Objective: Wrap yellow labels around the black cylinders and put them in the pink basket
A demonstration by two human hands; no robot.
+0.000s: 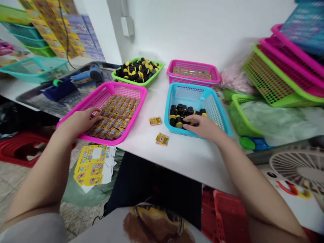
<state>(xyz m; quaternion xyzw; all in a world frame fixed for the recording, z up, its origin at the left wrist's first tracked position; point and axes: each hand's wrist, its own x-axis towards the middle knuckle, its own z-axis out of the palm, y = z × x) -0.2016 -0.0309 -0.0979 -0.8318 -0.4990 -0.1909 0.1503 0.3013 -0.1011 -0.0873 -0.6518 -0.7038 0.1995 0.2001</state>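
At far left, stacked yellow cartons (50, 27), print too blurred to read. Nearer, left hand (82, 121) at the left side of the pink basket (126, 88), fingers half curled over printed packets (118, 114); cannot tell whether gripping any. Near left, below table height, flat yellow carton sheet (95, 165) with cartoon pictures, small lettering illegible. Inside the pink basket, packets in rows across most of the floor: looks well advanced. Far centre, green basket (152, 79) heaped with black-and-yellow canisters (139, 69): apparently plenty left. Nearer, on the white table (192, 158), loose packets (162, 139) in two spots, no brand legible. At right, blue basket (187, 92), only partly filled with similar canisters; right hand (202, 125) over them, thumb and fingers apart, cannot tell whether holding one.
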